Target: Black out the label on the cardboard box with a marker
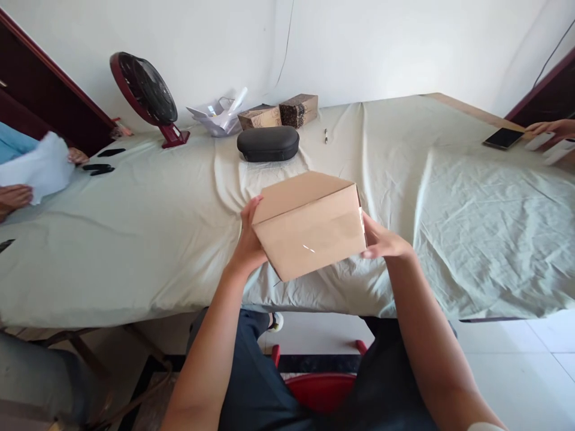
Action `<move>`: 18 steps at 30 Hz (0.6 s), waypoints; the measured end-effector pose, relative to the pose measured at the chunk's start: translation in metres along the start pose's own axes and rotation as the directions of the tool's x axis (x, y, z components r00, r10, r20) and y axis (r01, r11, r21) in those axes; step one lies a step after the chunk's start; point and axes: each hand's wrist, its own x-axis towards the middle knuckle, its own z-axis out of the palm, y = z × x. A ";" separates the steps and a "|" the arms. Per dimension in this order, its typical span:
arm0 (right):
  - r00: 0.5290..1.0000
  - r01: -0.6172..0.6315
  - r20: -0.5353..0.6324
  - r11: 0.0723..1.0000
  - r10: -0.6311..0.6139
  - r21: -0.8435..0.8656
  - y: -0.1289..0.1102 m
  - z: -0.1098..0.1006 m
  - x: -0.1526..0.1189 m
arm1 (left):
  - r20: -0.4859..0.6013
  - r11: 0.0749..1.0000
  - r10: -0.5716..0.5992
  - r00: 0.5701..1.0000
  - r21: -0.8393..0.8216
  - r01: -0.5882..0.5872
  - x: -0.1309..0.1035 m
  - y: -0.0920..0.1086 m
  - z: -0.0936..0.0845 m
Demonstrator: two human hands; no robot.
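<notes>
A plain brown cardboard box (pixel 314 230) is tilted between my two hands, over the front part of the cloth-covered table. My left hand (pixel 250 239) grips its left end, with some fingers hidden behind the box. At the right end, my right hand (pixel 381 236) is closed against the side, its thumb low near the corner. A short white mark shows on the face turned toward me. Beyond the box lies a black zip case (pixel 268 143) on the table.
Two patterned cartons (pixel 299 111), a plastic bag (pixel 221 120) and a red fan (pixel 150 96) stand along the wall. A pen (pixel 326 136) lies behind the box. Another person at left holds white paper (pixel 38 167); a hand at right is near a dark phone (pixel 503 138).
</notes>
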 end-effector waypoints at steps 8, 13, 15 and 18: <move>0.921 -0.338 -0.134 0.922 0.365 0.191 -0.016 0.010 -0.001 | 0.094 0.859 0.406 0.909 0.301 -0.415 0.013 0.015 -0.009; 0.977 -0.098 -0.183 0.992 0.110 0.075 -0.014 0.012 0.005 | 0.287 0.930 -0.210 0.935 -0.238 0.282 0.009 0.032 -0.009; 0.988 -0.096 -0.121 0.995 0.093 -0.012 -0.008 0.011 0.006 | 0.328 0.748 -0.360 0.873 -0.459 0.480 0.003 0.032 -0.001; 0.991 -0.106 -0.098 0.988 0.095 -0.112 0.002 0.010 0.007 | 0.306 0.600 -0.520 0.797 -0.533 0.596 -0.003 0.028 0.014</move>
